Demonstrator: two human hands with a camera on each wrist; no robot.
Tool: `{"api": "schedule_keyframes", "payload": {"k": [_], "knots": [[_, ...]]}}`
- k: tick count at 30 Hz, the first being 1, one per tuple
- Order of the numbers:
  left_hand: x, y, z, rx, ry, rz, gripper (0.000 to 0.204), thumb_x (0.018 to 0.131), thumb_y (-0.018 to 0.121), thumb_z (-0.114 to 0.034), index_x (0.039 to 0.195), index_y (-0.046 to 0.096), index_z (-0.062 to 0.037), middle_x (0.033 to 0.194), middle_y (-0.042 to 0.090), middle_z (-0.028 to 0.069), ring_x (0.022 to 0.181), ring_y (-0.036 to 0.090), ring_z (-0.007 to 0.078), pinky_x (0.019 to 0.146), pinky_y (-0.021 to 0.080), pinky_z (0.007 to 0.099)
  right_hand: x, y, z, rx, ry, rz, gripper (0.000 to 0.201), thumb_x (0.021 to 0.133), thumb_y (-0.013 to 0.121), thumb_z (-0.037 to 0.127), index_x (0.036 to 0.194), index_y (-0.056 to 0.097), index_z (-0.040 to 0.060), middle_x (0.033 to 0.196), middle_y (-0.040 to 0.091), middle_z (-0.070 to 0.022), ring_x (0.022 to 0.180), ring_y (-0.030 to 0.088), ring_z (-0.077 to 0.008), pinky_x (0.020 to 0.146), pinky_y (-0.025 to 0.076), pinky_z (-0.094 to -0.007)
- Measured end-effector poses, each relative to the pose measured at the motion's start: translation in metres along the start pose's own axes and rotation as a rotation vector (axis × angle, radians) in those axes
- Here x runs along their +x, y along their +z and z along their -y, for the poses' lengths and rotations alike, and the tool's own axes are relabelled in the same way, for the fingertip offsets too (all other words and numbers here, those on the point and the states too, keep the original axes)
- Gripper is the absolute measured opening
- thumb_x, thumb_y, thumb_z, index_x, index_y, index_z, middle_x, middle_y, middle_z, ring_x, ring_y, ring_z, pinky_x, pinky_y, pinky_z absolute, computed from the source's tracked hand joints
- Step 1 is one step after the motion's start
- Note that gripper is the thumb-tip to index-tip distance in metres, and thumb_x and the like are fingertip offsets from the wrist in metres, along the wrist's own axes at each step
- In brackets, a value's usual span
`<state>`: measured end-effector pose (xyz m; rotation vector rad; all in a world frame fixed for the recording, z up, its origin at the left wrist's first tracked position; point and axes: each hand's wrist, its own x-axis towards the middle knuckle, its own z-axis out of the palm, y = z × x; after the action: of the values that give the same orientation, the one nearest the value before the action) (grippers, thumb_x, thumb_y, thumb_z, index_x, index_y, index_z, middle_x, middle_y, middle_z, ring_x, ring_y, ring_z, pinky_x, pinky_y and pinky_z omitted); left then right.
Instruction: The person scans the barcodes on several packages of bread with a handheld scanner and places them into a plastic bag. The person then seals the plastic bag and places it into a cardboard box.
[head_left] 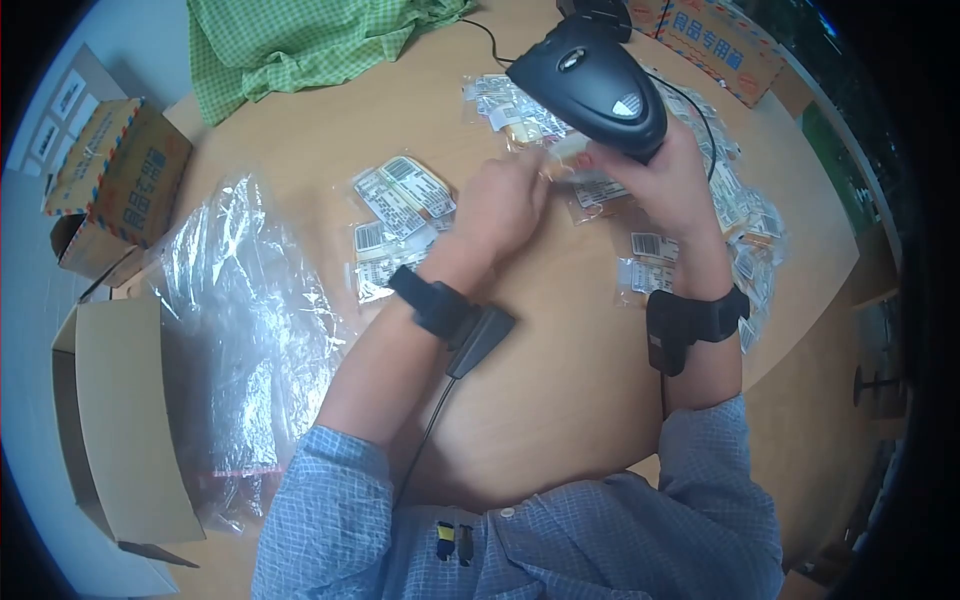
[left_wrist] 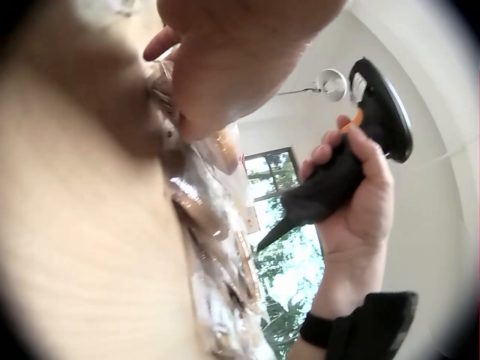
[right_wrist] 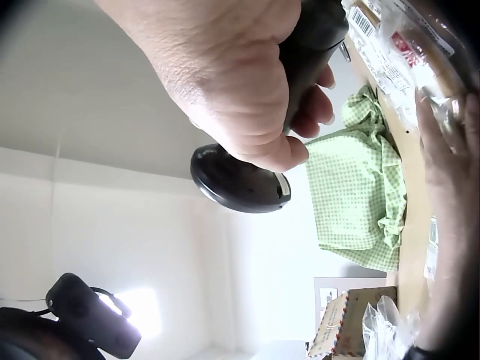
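My right hand (head_left: 675, 185) grips a black handheld barcode scanner (head_left: 590, 85) by its handle, holding it raised above the table. In the left wrist view the fingers of that hand wrap the scanner's handle (left_wrist: 330, 184). Just left of it, my left hand (head_left: 500, 205) holds a clear plastic food packet (head_left: 568, 158) low over the table. Red print and a pale brown filling show through this packet (right_wrist: 427, 64) in the right wrist view. Several similar packets with white barcode labels (head_left: 405, 195) lie left of my left hand.
More labelled packets (head_left: 750, 215) cover the table's right side. A large clear plastic bag (head_left: 245, 330) lies at left, beside an open cardboard box (head_left: 125, 420) and a printed carton (head_left: 130, 185). Green checked cloth (head_left: 300, 50) lies at the back; another printed carton (head_left: 715, 45) stands back right.
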<state>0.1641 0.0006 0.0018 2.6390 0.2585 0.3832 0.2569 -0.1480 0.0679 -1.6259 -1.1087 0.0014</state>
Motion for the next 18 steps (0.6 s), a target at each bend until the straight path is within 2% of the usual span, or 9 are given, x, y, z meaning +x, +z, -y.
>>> {"api": "schedule_keyframes", "payload": {"k": [1, 3, 4, 6, 8, 10, 12, 13, 18], "knots": [[-0.002, -0.014, 0.003, 0.008, -0.006, -0.005, 0.053, 0.080, 0.059, -0.025, 0.126, 0.041, -0.0059, 0.106, 0.057, 0.0179, 0.088, 0.059, 0.0318, 0.076, 0.048, 0.0382, 0.001, 0.000, -0.002, -0.023, -0.078, 0.011, 0.034, 0.068, 0.069, 0.007, 0.099, 0.058, 0.0007, 0.084, 0.063, -0.0048, 0.077, 0.058, -0.0121, 0.072, 0.046, -0.0264], [-0.012, -0.046, 0.016, -0.466, -0.244, -0.112, 0.044, 0.085, 0.054, -0.020, 0.124, 0.043, -0.0051, 0.098, 0.061, 0.0125, 0.075, 0.062, 0.0260, 0.062, 0.052, 0.0351, 0.001, -0.001, 0.001, -0.012, -0.099, 0.037, 0.034, 0.067, 0.068, 0.005, 0.100, 0.058, 0.0007, 0.084, 0.063, -0.0049, 0.077, 0.057, -0.0124, 0.073, 0.045, -0.0263], [-0.019, -0.059, 0.029, -0.453, -0.256, -0.122, 0.044, 0.085, 0.054, -0.020, 0.124, 0.043, -0.0051, 0.098, 0.061, 0.0125, 0.075, 0.062, 0.0260, 0.062, 0.052, 0.0351, 0.000, -0.001, 0.003, -0.008, -0.110, 0.059, 0.035, 0.067, 0.068, 0.004, 0.100, 0.058, 0.0007, 0.083, 0.063, -0.0049, 0.077, 0.057, -0.0127, 0.074, 0.045, -0.0263], [-0.034, -0.088, 0.057, -0.936, -0.454, -0.040, 0.038, 0.085, 0.051, -0.020, 0.120, 0.045, -0.0048, 0.099, 0.059, 0.0115, 0.079, 0.063, 0.0225, 0.058, 0.054, 0.0340, -0.001, 0.000, 0.005, -0.032, -0.100, 0.107, 0.034, 0.067, 0.066, 0.003, 0.100, 0.058, 0.0010, 0.084, 0.063, -0.0063, 0.076, 0.056, -0.0118, 0.073, 0.044, -0.0256], [-0.049, -0.111, 0.079, -0.996, -0.478, 0.040, 0.038, 0.087, 0.050, -0.021, 0.120, 0.045, -0.0040, 0.100, 0.058, 0.0103, 0.080, 0.063, 0.0211, 0.059, 0.055, 0.0326, -0.001, 0.006, 0.005, -0.067, 0.030, 0.243, 0.037, 0.065, 0.066, 0.005, 0.102, 0.057, 0.0009, 0.082, 0.062, -0.0072, 0.074, 0.055, -0.0116, 0.071, 0.044, -0.0266], [-0.060, -0.121, 0.091, -1.063, -0.494, 0.125, 0.038, 0.088, 0.050, -0.022, 0.120, 0.045, -0.0033, 0.100, 0.058, 0.0091, 0.081, 0.062, 0.0196, 0.059, 0.055, 0.0312, -0.004, 0.017, 0.009, -0.090, -0.027, 0.313, 0.039, 0.064, 0.066, 0.006, 0.101, 0.058, 0.0022, 0.077, 0.062, -0.0086, 0.071, 0.058, -0.0164, 0.068, 0.045, -0.0290], [-0.069, -0.121, 0.099, -1.058, -0.507, 0.180, 0.039, 0.089, 0.049, -0.024, 0.121, 0.044, -0.0022, 0.102, 0.058, 0.0096, 0.082, 0.062, 0.0203, 0.060, 0.056, 0.0328, -0.010, 0.034, 0.002, -0.127, -0.146, 0.380, 0.038, 0.063, 0.065, 0.008, 0.100, 0.058, 0.0036, 0.076, 0.062, -0.0120, 0.069, 0.060, -0.0246, 0.065, 0.046, -0.0316], [-0.073, -0.118, 0.102, -1.061, -0.513, 0.172, 0.039, 0.089, 0.049, -0.024, 0.121, 0.044, -0.0022, 0.102, 0.058, 0.0096, 0.082, 0.062, 0.0203, 0.060, 0.056, 0.0328, -0.012, 0.039, -0.003, -0.145, -0.112, 0.430, 0.032, 0.063, 0.065, 0.008, 0.095, 0.059, 0.0042, 0.076, 0.061, -0.0153, 0.068, 0.059, -0.0314, 0.063, 0.045, -0.0331], [-0.079, -0.098, 0.115, -1.277, -0.524, 0.133, 0.045, 0.089, 0.050, -0.031, 0.122, 0.045, -0.0016, 0.103, 0.057, 0.0117, 0.084, 0.062, 0.0213, 0.064, 0.056, 0.0362, -0.017, 0.056, 0.001, -0.153, -0.060, 0.555, 0.027, 0.063, 0.065, 0.010, 0.088, 0.059, 0.0036, 0.070, 0.060, -0.0164, 0.066, 0.058, -0.0332, 0.059, 0.045, -0.0352]]}}
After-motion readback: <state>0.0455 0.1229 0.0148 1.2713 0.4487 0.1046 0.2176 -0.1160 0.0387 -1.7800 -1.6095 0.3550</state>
